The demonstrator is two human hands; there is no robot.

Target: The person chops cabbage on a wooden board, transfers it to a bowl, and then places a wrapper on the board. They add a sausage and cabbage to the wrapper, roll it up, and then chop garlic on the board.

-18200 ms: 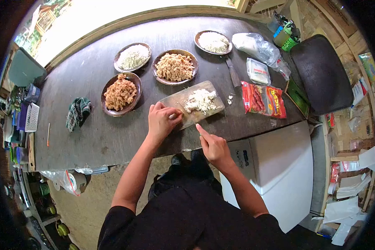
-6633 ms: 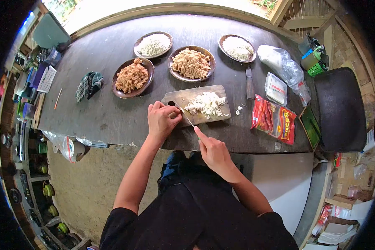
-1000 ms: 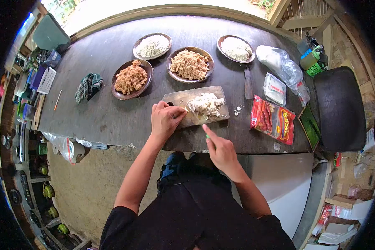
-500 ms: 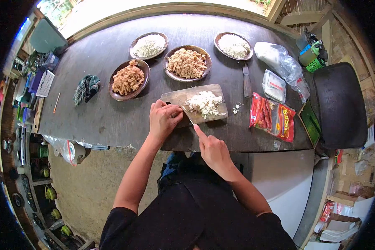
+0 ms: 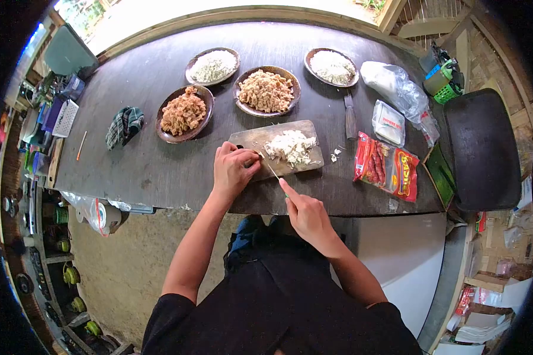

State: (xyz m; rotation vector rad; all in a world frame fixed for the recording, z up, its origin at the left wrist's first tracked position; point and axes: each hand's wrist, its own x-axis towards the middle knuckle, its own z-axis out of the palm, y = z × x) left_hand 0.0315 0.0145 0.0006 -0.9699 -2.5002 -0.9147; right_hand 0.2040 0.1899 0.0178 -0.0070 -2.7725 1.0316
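Note:
My right hand (image 5: 308, 216) grips a knife (image 5: 273, 170), its index finger stretched along the handle and its blade angled up-left over the near edge of the wooden cutting board (image 5: 251, 137). At the board's left end, my left hand (image 5: 235, 168) is closed with curled fingers. A small pale bit shows at its fingertips, and the rest of what it holds is hidden. A heap of chopped white pieces (image 5: 291, 147) covers the right half of the board. A few white scraps (image 5: 336, 154) lie on the table just right of it.
Behind the board stand plates of brown chunky food (image 5: 265, 90) and white shreds (image 5: 333, 66). Another knife (image 5: 350, 118), a red sausage packet (image 5: 387, 167), a white packet (image 5: 389, 123) and a plastic bag (image 5: 397, 89) lie right. A plaid cloth (image 5: 124, 126) lies left.
My right hand and the knife have shifted slightly right and down, away from the left hand's fingertips. My left hand has stayed nearly in place.

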